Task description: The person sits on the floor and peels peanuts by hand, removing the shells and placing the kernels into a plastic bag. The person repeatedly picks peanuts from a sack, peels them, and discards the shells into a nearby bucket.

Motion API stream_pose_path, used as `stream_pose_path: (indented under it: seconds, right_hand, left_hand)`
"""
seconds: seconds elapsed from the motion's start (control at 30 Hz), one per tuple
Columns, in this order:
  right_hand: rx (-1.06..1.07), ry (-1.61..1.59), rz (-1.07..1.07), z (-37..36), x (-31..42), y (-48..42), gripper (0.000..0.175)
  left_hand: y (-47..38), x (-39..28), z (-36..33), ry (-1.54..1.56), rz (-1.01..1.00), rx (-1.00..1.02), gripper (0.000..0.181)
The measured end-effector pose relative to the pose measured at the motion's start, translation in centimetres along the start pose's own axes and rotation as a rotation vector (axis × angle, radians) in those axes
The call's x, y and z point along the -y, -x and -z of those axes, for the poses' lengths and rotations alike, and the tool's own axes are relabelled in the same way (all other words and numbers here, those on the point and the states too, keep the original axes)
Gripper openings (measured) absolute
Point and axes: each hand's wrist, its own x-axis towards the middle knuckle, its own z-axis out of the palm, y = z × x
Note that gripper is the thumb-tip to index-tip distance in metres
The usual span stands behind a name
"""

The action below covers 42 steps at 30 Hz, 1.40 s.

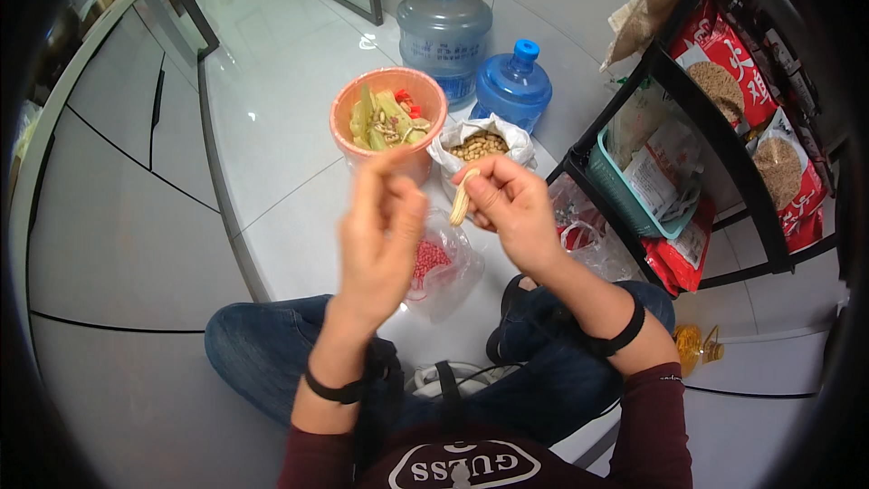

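Note:
In my right hand [506, 207], between thumb and fingers, is an unshelled peanut [463, 199]. My left hand [381, 238] is raised beside it, slightly blurred, its fingers bent; I see nothing in its grasp, though the inner side of the fingers is partly hidden. Beyond my right hand, a white sack [524, 144] with its top rolled down holds peanuts in their shells [483, 145]. To its left a pink bucket [337, 123] contains corn husks [394, 115], shells and red scraps. Below my hands, a clear plastic bag [465, 265] of red-skinned peanut kernels [429, 262] rests on the floor.
Two water jugs [445, 34] [514, 85] stand by the wall behind the sack. A black shelf rack [719, 122] at right holds red food packets [753, 81] and a teal basket [621, 200]. Grey cabinets [115, 231] line the left. An oil bottle [689, 350] is at lower right.

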Motion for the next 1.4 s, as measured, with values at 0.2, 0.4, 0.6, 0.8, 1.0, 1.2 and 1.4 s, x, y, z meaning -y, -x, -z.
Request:
stream_pose_path:
  seconds: [0.2,0.4,0.6,0.8,1.0,1.2,1.4]
  right_hand:
    - [0.083,0.156,0.101,-1.7,-1.6,0.6,0.009]
    - [0.104,0.226,0.119,-2.2,-2.6,0.4,0.010]
    - [0.079,-0.256,-0.025,-2.3,-2.2,-0.2,0.013]
    - [0.135,-0.043,-0.084,-2.0,-2.2,-0.6,0.013]
    - [0.167,0.001,-0.063,-2.0,-2.8,0.0,0.008]
    - [0.088,0.191,0.035,-2.2,-3.3,0.4,0.008]
    - [0.053,-0.022,-0.058,-2.5,-2.2,0.6,0.009]
  left_hand:
    - [0.9,4.0,-1.0,0.246,0.219,0.177,0.041]
    - [1.3,4.2,-0.4,0.290,0.260,0.142,0.037]
    - [0.9,4.9,-0.3,0.463,0.291,0.132,0.039]
    - [1.1,6.4,-0.3,0.449,0.176,0.079,0.042]
    - [1.4,6.4,-0.5,0.361,0.216,0.108,0.039]
    - [1.9,6.2,-1.2,0.303,0.226,0.092,0.035]
    - [1.7,6.4,-1.3,0.371,0.182,0.002,0.033]
